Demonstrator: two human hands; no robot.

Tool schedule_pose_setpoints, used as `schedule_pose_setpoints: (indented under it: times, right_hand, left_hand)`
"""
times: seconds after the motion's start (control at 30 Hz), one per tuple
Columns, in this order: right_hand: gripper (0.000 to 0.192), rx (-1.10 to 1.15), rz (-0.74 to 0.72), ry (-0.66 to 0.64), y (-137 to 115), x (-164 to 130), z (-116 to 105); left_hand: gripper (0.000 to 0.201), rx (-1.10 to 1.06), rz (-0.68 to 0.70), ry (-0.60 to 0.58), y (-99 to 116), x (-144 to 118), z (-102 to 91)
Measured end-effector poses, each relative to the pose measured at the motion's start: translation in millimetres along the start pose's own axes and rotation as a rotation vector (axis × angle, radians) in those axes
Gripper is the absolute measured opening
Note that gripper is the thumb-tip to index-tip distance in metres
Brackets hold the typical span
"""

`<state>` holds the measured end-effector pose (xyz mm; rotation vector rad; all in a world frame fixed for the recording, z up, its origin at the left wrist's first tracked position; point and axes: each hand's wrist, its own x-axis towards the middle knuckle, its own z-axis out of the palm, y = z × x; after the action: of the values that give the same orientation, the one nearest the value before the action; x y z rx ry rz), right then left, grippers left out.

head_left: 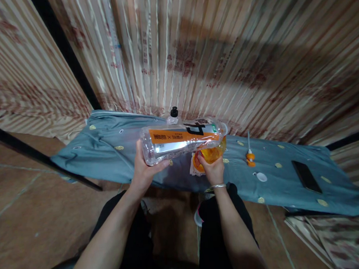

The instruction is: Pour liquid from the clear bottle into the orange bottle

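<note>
A large clear plastic bottle (182,138) with an orange and silver label lies tilted nearly sideways in the air, its mouth toward the right. My left hand (144,166) grips it around its base end. Below the mouth, my right hand (212,168) is closed around an orange, see-through bottle (213,153), which rests at or just above a pale cloth (195,168). Whether liquid passes between the two bottles I cannot make out. To the right lies an orange pump head (250,158) with a pale tube, beside a white cap (261,177).
A bench under a blue-green cloth (107,161) runs across in front of me. Behind the large bottle stands a clear bottle with a black pump top (174,112). A dark phone (306,176) lies at the right. Striped curtains (172,48) hang close behind, with black metal poles (67,52).
</note>
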<state>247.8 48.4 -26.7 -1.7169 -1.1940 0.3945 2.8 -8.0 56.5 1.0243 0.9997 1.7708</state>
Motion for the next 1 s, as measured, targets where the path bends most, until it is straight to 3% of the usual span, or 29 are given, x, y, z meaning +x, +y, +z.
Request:
schedule_pose_setpoints:
  times: [1.0]
  right_hand:
    - [0.084,0.049,0.049,-0.047,-7.5,0.1,-2.6]
  left_hand:
    - [0.086,-0.013,-0.018,0.008,-4.9,-2.0,-4.0]
